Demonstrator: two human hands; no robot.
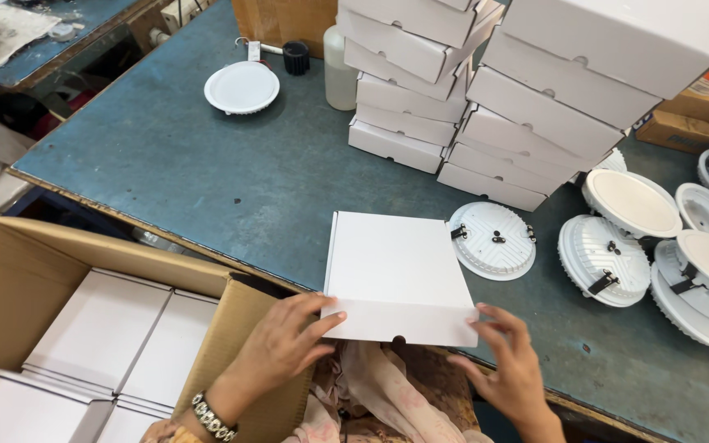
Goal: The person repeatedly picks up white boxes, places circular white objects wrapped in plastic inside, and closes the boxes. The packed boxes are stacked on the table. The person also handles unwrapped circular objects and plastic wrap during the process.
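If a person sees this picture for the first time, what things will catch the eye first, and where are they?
First, the flat white box at the near edge of the blue-grey table, with the left hand and right hand at its front flap. Behind it rise two leaning stacks of white boxes. To the right lie round white light fittings, and at lower left an open cardboard carton holds more white boxes.

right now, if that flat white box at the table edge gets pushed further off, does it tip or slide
The flat white box already overhangs the table edge, so it would probably tip toward the lap. It looks like thin, light card, likely sliding easily and flexing. The left hand and right hand touch its near flap, which steadies it.
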